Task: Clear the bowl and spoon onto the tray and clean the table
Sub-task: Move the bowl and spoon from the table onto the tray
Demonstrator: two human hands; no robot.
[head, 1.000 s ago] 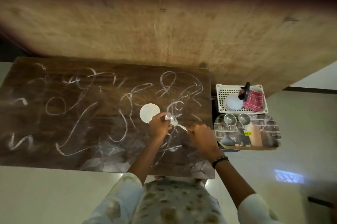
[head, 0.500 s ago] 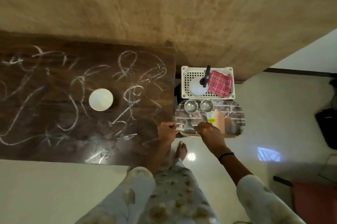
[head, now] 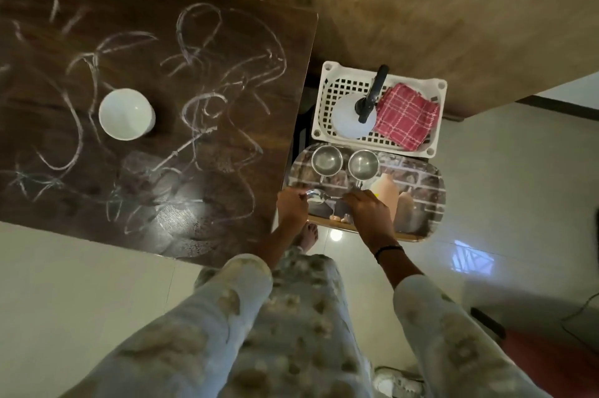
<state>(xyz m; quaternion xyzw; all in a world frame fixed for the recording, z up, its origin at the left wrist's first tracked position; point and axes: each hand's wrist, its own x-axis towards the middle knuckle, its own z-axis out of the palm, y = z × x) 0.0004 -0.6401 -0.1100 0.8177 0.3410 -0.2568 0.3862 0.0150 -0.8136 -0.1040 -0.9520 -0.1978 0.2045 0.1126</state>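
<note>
Well off to the left of both hands, the white bowl sits upright on the chalk-scrawled surface; it looks ceramic, smooth and breakable, best cupped round its wall. The left hand pinches one end of the spoon over the near part of the tray. The right hand, fingers curled, holds the other end. Thin, stiff, slick metal, the spoon should be laid down flat. Beyond the right hand stand two steel cups.

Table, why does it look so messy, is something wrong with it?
Yes. White chalk-like scribbles loop all over the dark table, around the white bowl. They look odd because a tabletop is usually plain.
</note>
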